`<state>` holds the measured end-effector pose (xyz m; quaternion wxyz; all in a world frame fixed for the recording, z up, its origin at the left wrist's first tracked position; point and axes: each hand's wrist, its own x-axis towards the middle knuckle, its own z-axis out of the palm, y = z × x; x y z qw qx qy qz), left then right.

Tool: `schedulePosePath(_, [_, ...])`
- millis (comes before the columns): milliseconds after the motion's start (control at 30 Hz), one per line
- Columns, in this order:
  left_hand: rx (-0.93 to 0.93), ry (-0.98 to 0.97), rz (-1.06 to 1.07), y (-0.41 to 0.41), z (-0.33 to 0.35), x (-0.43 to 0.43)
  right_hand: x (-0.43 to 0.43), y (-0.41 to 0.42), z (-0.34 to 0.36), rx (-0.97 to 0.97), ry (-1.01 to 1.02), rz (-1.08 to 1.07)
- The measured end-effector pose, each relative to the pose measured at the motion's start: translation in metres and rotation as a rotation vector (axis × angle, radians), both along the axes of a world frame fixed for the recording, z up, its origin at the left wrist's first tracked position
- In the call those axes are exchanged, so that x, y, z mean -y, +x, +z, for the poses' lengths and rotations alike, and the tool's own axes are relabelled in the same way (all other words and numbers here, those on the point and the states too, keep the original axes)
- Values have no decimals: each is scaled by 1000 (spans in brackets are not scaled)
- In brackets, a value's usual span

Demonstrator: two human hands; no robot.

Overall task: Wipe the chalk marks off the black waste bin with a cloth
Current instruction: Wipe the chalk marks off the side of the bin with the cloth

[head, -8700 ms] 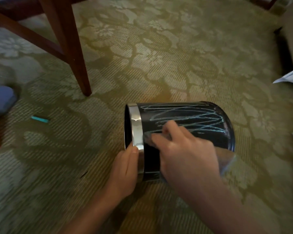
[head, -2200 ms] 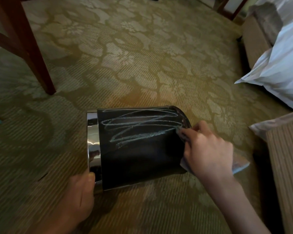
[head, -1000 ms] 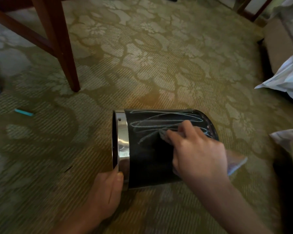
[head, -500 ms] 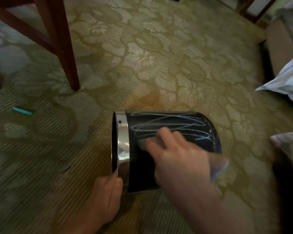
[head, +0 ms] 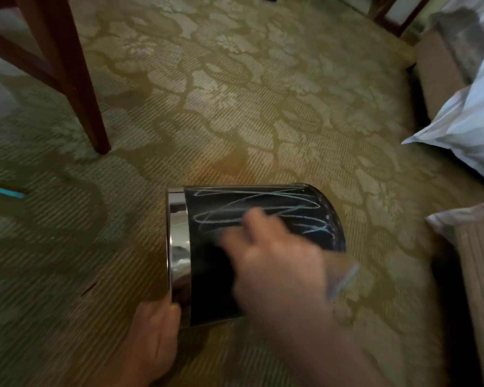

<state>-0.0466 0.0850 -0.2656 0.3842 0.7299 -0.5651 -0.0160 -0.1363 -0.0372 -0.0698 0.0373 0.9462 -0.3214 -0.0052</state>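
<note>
A black waste bin (head: 213, 286) lies on its side on the carpet, its chrome rim (head: 178, 247) facing left. Pale blue chalk marks (head: 263, 205) scribble across its upper side. My left hand (head: 151, 342) grips the near part of the chrome rim. My right hand (head: 277, 269), blurred by motion, presses a thin pale cloth (head: 342, 277) onto the bin just below the marks. Most of the cloth is hidden under the hand; one corner sticks out on the right.
A dark wooden chair leg (head: 76, 79) stands at the upper left. A teal chalk stick (head: 7, 192) lies on the patterned green carpet (head: 235, 107) at the far left. White pillows (head: 470, 127) and a bed edge (head: 481, 275) line the right side.
My right hand with the cloth keeps sweeping left and right over the bin; since half a second ago it sits slightly further right. The left hand stays on the rim.
</note>
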Motion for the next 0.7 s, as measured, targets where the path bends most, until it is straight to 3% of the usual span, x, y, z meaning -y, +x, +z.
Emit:
schedulePosePath(100, [4, 70, -32, 4, 8, 3, -14, 5, -9, 69, 53, 149])
schedulePosePath(233, [-51, 59, 1, 6, 13, 0, 31, -29, -2, -23, -47, -247])
schedulePosePath(300, [-68, 27, 19, 5, 14, 1, 47, -42, 2, -40, -93, -343])
schedulePosePath(400, [-117, 4, 39, 4, 13, 1, 34, -30, -2, -14, -106, -251])
schedulePosePath(500, [-44, -13, -24, 4, -5, 0, -12, 3, -13, 100, -19, 95])
schedulePosePath(567, [-68, 59, 7, 5, -8, 0, -25, 8, -18, 121, 17, 214])
schedulePosePath(633, [-54, 108, 37, 5, -5, -1, -4, -1, -13, 94, -16, 101])
schedulePosePath(700, [-84, 44, 39, 2, 3, -1, 28, -19, -5, -22, -81, -153])
